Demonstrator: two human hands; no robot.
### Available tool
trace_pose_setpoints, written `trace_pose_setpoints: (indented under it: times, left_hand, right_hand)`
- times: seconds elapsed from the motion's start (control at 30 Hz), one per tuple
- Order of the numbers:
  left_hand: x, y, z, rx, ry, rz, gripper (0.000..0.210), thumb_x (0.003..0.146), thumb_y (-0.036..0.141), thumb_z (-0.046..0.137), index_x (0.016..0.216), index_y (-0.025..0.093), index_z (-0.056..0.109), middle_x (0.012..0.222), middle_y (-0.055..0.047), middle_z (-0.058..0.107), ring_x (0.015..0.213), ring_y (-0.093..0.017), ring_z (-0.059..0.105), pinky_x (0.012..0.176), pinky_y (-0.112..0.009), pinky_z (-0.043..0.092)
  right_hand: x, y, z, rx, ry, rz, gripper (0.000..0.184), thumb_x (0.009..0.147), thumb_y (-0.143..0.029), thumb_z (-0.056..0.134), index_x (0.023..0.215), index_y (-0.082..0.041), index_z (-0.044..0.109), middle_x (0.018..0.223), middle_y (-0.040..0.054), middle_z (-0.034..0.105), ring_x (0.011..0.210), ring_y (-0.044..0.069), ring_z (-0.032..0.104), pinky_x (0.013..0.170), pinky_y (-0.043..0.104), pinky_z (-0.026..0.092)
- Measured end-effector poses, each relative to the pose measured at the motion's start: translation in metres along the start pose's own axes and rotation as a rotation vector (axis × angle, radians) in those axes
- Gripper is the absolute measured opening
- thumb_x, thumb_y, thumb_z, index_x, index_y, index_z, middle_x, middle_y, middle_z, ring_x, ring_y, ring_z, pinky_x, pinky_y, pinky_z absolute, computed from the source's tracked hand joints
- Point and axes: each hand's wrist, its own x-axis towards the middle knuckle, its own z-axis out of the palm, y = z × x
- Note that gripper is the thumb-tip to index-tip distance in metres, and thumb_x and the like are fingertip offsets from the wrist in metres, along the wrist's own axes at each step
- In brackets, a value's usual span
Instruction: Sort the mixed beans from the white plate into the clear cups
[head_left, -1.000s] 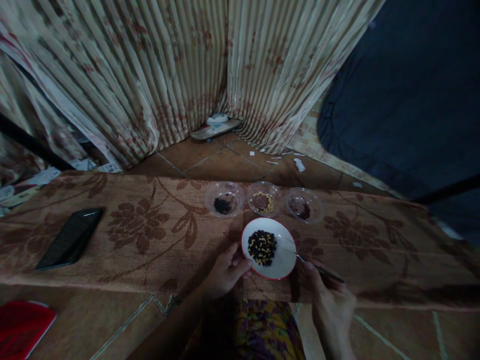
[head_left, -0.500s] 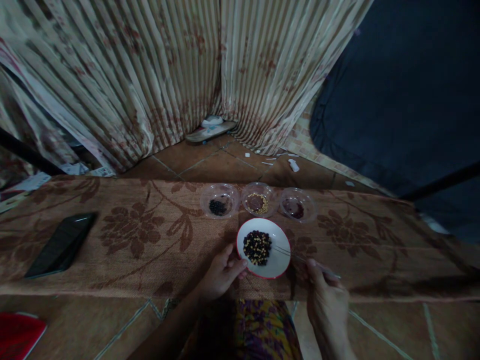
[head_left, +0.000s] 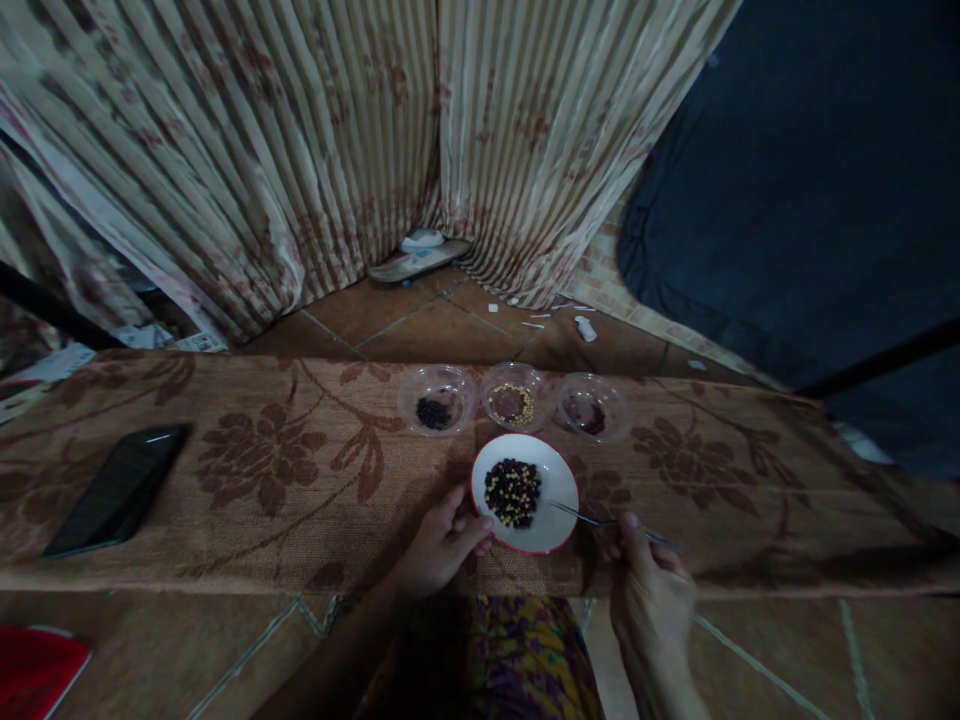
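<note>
White round bowl (head_left: 556,478), metallic utensil (head_left: 592,520)

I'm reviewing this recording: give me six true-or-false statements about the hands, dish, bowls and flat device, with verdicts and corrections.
1. The left hand touches the rim of the white dish. True.
2. The dish holds only yellow beans. False: it holds mixed dark and yellow beans.
3. The right hand holds a thin metal utensil. True.
4. Three clear bowls stand in a row beyond the dish. True.
5. The middle one holds black beans. False: black beans lie in the left bowl; the middle one holds yellow beans.
6. A flat device lies right of the right hand. False: the black flat device lies left of the left hand.
</note>
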Motion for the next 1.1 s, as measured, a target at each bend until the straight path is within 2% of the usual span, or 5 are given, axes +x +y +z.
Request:
trace_pose_setpoints:
  times: [0.23, 0.63, 0.83, 0.93, 1.1]
  left_hand:
    - [0.001, -0.003, -0.003, 0.005, -0.025, 0.024, 0.047, 0.084, 0.048, 0.067, 0.118, 0.017, 0.054, 0.079, -0.001, 0.065, 0.066, -0.014, 0.061, 0.063, -0.027, 0.052]
    - [0.0, 0.001, 0.0, 0.015, -0.007, 0.011, 0.045, 0.083, 0.048, 0.068, 0.112, 0.016, 0.055, 0.072, 0.001, 0.063, 0.061, -0.012, 0.059, 0.061, -0.026, 0.05]
    - [0.0, 0.0, 0.0, 0.012, -0.007, 0.013, 0.047, 0.083, 0.049, 0.067, 0.114, 0.016, 0.054, 0.071, 0.001, 0.062, 0.062, -0.013, 0.059, 0.061, -0.026, 0.05]
    - [0.0, 0.002, 0.0, 0.008, -0.007, 0.006, 0.048, 0.083, 0.05, 0.068, 0.115, 0.016, 0.055, 0.072, 0.001, 0.063, 0.062, -0.013, 0.06, 0.061, -0.026, 0.05]
    - [-0.001, 0.003, 0.0, 0.007, -0.002, 0.001, 0.05, 0.081, 0.051, 0.069, 0.115, 0.016, 0.056, 0.073, 0.001, 0.063, 0.062, -0.013, 0.06, 0.061, -0.026, 0.05]
  right_hand:
    - [-0.001, 0.0, 0.0, -0.189, -0.008, -0.072, 0.047, 0.062, -0.058, 0.08, 0.073, -0.014, 0.065, 0.054, 0.0006, 0.063, 0.051, 0.015, 0.06, 0.052, 0.026, 0.049]
    - [-0.01, 0.01, -0.003, -0.162, -0.158, -0.1, 0.049, 0.058, -0.045, 0.085, 0.093, -0.014, 0.069, 0.073, 0.0054, 0.074, 0.065, 0.02, 0.07, 0.064, 0.031, 0.057]
    - [-0.004, 0.015, -0.009, -0.34, -0.287, -0.294, 0.033, 0.067, -0.045, 0.078, 0.085, -0.017, 0.077, 0.089, 0.0087, 0.075, 0.086, 0.024, 0.069, 0.077, 0.038, 0.056]
    - [-0.001, 0.016, -0.01, -0.381, -0.352, -0.379, 0.027, 0.07, -0.044, 0.077, 0.079, -0.019, 0.077, 0.085, 0.0078, 0.074, 0.084, 0.023, 0.068, 0.077, 0.037, 0.056]
    - [0.001, 0.02, -0.012, -0.414, -0.343, -0.405, 0.03, 0.068, -0.047, 0.077, 0.075, -0.018, 0.075, 0.076, 0.0069, 0.072, 0.074, 0.021, 0.068, 0.071, 0.034, 0.056]
